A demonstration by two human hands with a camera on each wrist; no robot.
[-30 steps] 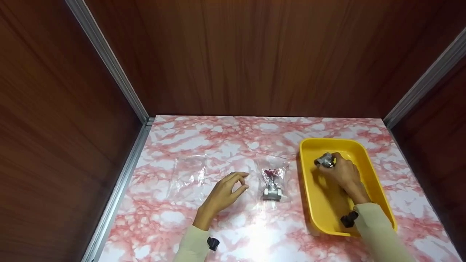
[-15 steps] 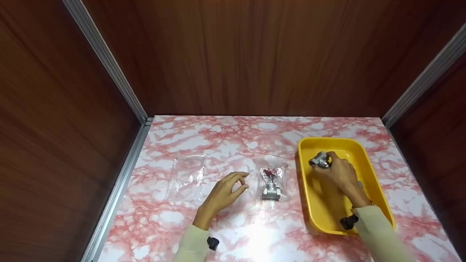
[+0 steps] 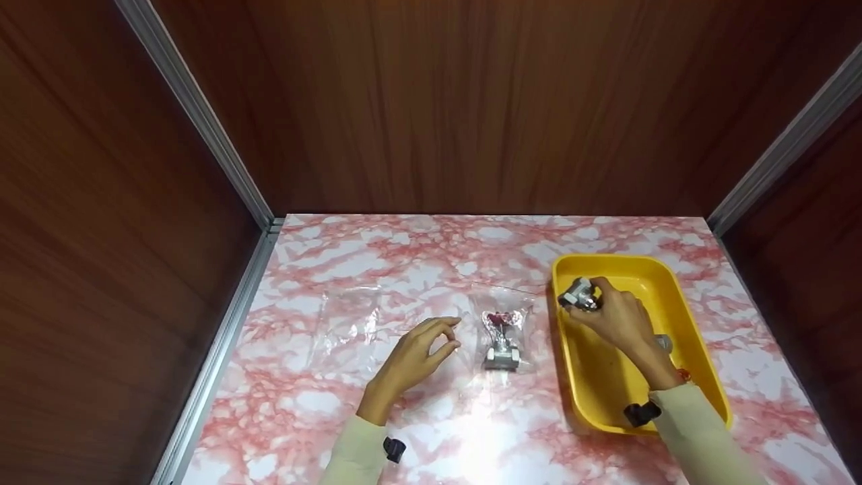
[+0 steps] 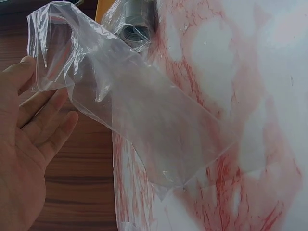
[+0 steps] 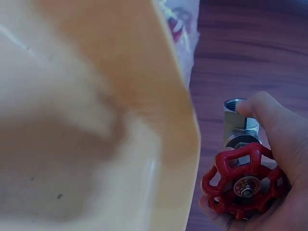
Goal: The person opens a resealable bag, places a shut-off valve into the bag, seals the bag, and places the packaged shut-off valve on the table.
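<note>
In the head view my left hand [image 3: 414, 353] hovers over the table with thumb and fingertips close together. The left wrist view shows it pinching a clear zip bag [image 4: 159, 130] at its upper end, the bag's lower part hanging toward the table. My right hand [image 3: 623, 323] holds a silver gate valve [image 3: 580, 295] over the left side of the yellow tray [image 3: 576, 384]. In the right wrist view the valve's red handwheel [image 5: 245, 180] lies in the palm and the thumb presses beside the threaded end. Another bagged valve [image 3: 502, 350] lies between hand and tray.
A flat, clear plastic bag [image 3: 347, 327] lies on the left of the marbled table [image 3: 323, 404]. Another metal valve [image 3: 664, 342] sits in the tray, partly hidden behind my right forearm. Wood panels [image 3: 431, 108] with metal edging enclose the back and both sides.
My right hand has moved left with the gate valve, from the tray's middle toward its left rim. The other valve in the tray has come into view. The left hand stays still.
</note>
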